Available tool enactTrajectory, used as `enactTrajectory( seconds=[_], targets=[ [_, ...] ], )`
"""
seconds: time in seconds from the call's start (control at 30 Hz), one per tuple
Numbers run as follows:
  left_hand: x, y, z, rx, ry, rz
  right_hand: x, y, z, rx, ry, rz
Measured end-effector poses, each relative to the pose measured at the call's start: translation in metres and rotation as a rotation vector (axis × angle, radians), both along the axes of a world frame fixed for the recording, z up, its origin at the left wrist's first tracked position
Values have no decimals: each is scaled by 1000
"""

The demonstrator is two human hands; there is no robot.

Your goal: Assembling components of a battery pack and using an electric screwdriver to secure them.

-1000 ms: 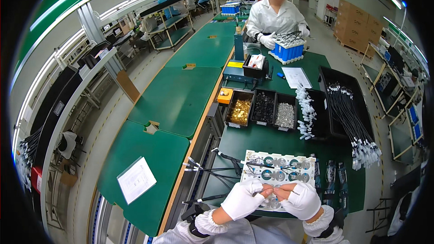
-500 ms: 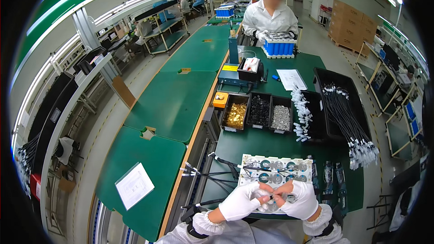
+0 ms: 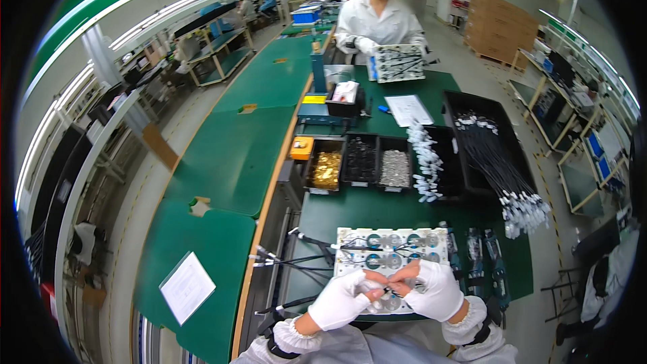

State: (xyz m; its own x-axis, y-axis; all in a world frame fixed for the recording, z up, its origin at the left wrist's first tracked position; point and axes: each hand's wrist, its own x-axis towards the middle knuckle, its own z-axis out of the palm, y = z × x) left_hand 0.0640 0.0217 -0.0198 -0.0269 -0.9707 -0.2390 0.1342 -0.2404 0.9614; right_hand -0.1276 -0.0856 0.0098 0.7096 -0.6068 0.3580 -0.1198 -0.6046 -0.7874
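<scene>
Both my hands, in white fingerless gloves, meet over the near part of a white battery module plate (image 3: 344, 237) with round metal discs in it. My left hand (image 3: 344, 300) is closed, thumb and finger pinching a small dark piece at the fingertips. Closed beside it, my right hand (image 3: 433, 291) pinches at the same spot; the piece is mostly hidden and its kind cannot be made out. Black cables (image 3: 311, 258) with pale ends run out to the left of the plate. Several dark handheld power tools (image 3: 475, 253) lie just right of the plate.
Beyond the plate stand bins of gold (image 3: 327, 170), black (image 3: 360, 160) and silver small parts (image 3: 394, 168). White connectors (image 3: 424, 162) hang over a dark box; a black tray (image 3: 448, 104) holds cables. A co-worker (image 3: 381, 23) across the bench handles a white-topped module (image 3: 397, 64).
The whole view has shifted slightly, moving the scene left. My hands stay pinched together over the plate. The co-worker has tilted the blue-sided module so its top faces me.
</scene>
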Motion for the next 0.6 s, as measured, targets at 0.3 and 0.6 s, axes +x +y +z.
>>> enactTrajectory(
  seconds=[0.3, 0.6],
  targets=[
    [-3, 7, -6, -47, 51, 74, -1, 3, -17, 71, -18, 48],
    [-9, 5, -1, -48, -144, 175, 2, 7, -17, 162, -6, -34]
  ],
)
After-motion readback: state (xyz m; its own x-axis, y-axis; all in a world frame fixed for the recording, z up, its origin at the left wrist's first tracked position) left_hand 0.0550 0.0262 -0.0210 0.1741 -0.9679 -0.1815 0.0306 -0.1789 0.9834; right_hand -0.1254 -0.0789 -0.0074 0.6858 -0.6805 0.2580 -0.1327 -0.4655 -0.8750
